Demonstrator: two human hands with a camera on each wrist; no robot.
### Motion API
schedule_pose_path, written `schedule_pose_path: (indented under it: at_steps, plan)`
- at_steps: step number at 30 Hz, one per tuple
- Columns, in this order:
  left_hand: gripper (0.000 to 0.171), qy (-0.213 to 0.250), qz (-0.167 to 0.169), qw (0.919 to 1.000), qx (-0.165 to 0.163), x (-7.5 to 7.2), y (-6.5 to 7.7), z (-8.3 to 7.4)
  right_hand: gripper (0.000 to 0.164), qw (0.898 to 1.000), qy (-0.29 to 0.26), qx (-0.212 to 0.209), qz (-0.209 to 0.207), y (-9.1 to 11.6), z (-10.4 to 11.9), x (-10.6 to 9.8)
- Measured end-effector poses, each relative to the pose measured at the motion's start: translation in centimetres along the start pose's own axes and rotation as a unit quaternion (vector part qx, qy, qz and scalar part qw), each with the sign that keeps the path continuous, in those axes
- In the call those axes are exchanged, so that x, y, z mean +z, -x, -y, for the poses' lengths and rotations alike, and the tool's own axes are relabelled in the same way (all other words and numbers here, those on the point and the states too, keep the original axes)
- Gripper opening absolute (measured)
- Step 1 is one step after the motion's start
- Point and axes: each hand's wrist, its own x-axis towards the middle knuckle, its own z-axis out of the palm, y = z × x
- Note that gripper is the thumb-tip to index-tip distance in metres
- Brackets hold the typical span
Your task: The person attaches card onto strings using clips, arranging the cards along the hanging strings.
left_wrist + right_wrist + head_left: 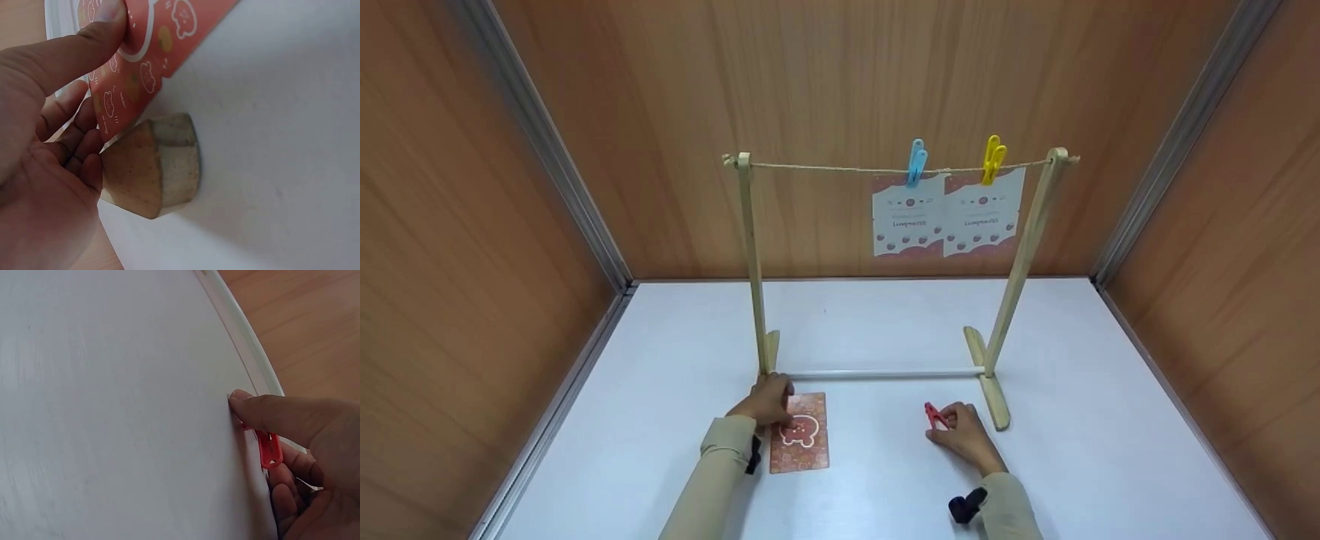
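My left hand (765, 399) pinches a reddish card (813, 454) by its left edge, beside the foot of the wooden stand. In the left wrist view the thumb lies over the card (135, 84), which carries bear drawings, and the fingers are curled at its edge. Over to the right, my right hand (967, 436) holds a small red clothespin (934, 414) between thumb and fingers, low over the white table. The right wrist view shows the red clothespin (270, 451) partly hidden by the thumb.
A wooden stand (1020, 270) carries a string (825, 168). Two white-backed cards hang at its right half under a blue clothespin (916, 163) and a yellow clothespin (993, 160). A white bar (885, 373) joins the stand's feet. Wooden panels enclose the white table (885, 322).
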Motion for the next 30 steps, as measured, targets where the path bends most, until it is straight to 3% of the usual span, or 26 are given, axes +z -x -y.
schedule_pose_path:
  at_steps: [18, 30]
  plan:
    - [0.046, -0.002, -0.001, 0.9986, 0.052, 0.01, 0.12, 0.16, 0.027, 1.0, 0.005, -0.021, -0.01, -0.1, -0.17, -0.07]
    - [0.048, 0.047, 0.003, 0.9986, 0.025, 0.01, 0.34, 0.16, 0.029, 1.0, 0.01, 0.009, 0.002, -0.2, -0.05, -0.15]
